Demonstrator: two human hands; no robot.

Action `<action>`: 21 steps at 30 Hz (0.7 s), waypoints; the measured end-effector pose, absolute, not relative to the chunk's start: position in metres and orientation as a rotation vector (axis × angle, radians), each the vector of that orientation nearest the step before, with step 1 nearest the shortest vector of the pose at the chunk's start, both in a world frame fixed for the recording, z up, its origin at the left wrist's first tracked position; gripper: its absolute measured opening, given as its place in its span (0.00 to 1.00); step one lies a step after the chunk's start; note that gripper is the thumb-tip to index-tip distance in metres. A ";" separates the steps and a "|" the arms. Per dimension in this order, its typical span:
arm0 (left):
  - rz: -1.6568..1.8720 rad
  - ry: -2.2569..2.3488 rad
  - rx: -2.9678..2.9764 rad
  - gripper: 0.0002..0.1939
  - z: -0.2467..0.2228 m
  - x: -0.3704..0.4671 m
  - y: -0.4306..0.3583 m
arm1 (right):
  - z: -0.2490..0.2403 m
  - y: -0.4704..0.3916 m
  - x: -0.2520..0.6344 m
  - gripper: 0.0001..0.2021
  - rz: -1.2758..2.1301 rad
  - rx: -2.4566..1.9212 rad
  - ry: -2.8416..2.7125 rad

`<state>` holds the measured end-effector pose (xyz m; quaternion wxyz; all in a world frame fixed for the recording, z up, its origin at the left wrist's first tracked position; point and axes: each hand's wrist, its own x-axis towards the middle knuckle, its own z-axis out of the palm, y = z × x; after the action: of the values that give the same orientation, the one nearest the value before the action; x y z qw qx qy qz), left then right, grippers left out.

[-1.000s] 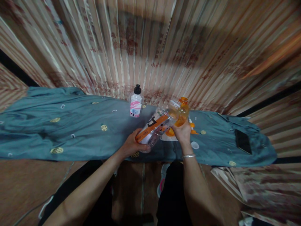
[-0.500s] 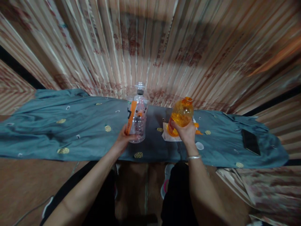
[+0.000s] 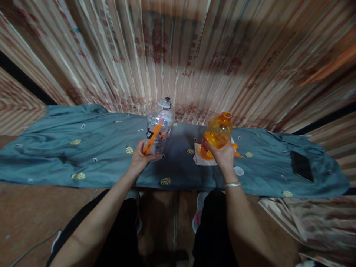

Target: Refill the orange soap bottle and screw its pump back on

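Note:
My left hand (image 3: 141,157) is wrapped round the lower part of a clear plastic bottle (image 3: 160,128) with an orange and black label. That bottle leans to the right, its neck pointing up. Around the lower body of an orange bottle (image 3: 217,129), my right hand (image 3: 224,154) is closed. Orange liquid shows inside, and its open mouth is tilted to the right. Beneath the orange bottle lies a white tissue (image 3: 198,159). A small white round cap or lid (image 3: 239,171) lies beside my right wrist. Small orange pieces (image 3: 236,150) are just right of my right hand.
A blue-green cloth (image 3: 108,144) with yellow prints covers the long narrow table. A black phone-like object (image 3: 302,165) lies at the right. Behind the table hangs a pleated, patterned curtain (image 3: 172,55). My legs and shoes are below the front edge.
The clear bottle has moved slightly left and up with my left hand and now tilts more to the right. My right hand still holds the orange bottle in nearly the same place.

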<state>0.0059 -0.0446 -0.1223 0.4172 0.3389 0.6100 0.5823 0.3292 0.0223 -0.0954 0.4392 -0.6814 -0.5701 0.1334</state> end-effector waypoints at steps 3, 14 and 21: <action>1.449 1.578 0.875 0.44 -0.127 0.003 -0.043 | -0.096 0.022 0.330 0.39 0.329 -1.709 -1.401; 1.390 1.558 0.972 0.39 -0.135 -0.011 -0.051 | -0.095 0.018 0.326 0.35 0.310 -1.719 -1.390; 1.411 1.563 1.057 0.38 -0.129 -0.010 -0.061 | -0.094 0.019 0.326 0.35 0.327 -1.732 -1.376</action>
<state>-0.0098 -0.0610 -0.1292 0.3828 0.4145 0.6128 0.5533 0.3263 0.0190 -0.0944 0.4374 -0.6964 -0.5536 0.1314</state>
